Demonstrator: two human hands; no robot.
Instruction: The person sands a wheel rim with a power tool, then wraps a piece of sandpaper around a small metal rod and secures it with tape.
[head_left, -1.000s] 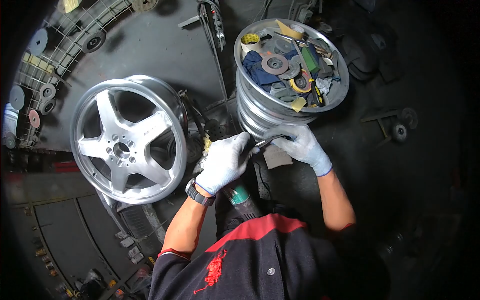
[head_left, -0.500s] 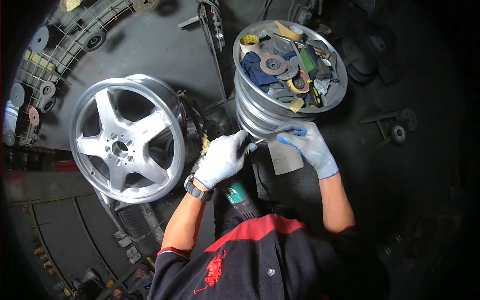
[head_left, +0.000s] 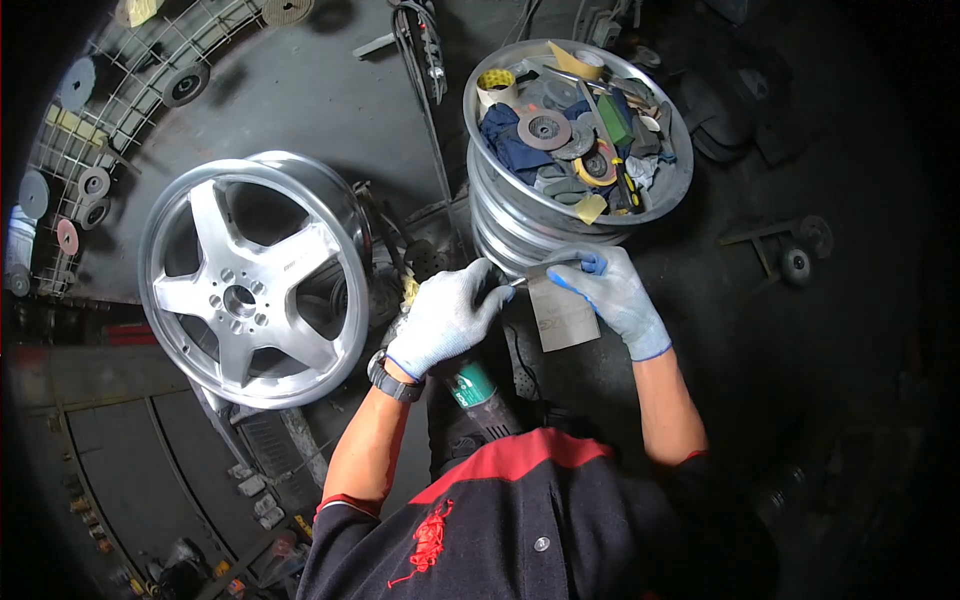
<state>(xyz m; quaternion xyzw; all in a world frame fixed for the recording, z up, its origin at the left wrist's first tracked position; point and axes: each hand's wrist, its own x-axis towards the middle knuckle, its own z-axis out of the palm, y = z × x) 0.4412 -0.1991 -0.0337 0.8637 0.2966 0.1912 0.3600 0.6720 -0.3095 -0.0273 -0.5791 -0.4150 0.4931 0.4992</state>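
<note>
My right hand (head_left: 615,300), in a white glove with blue palm coating, pinches the top edge of a grey-beige sheet of sandpaper (head_left: 566,318) that hangs down with faint printing on it. My left hand (head_left: 445,315), also gloved, is closed on a thin metal rod (head_left: 518,282), whose tip reaches the sheet's upper left corner. Below the left hand lies a green and black power tool (head_left: 472,385); whether the rod belongs to it is hidden. To the left stands a silver five-spoke wheel rim (head_left: 215,290) on a stand.
Stacked rims (head_left: 505,230) at the upper right carry a heap of abrasive discs (head_left: 543,129), tape rolls (head_left: 497,88), rags and tools. A wire rack (head_left: 130,80) with discs lines the upper left. A black cord (head_left: 520,355) runs beside the power tool.
My right hand has shifted slightly left with the sandpaper, bringing its corner closer to the rod. The left hand has barely moved.
</note>
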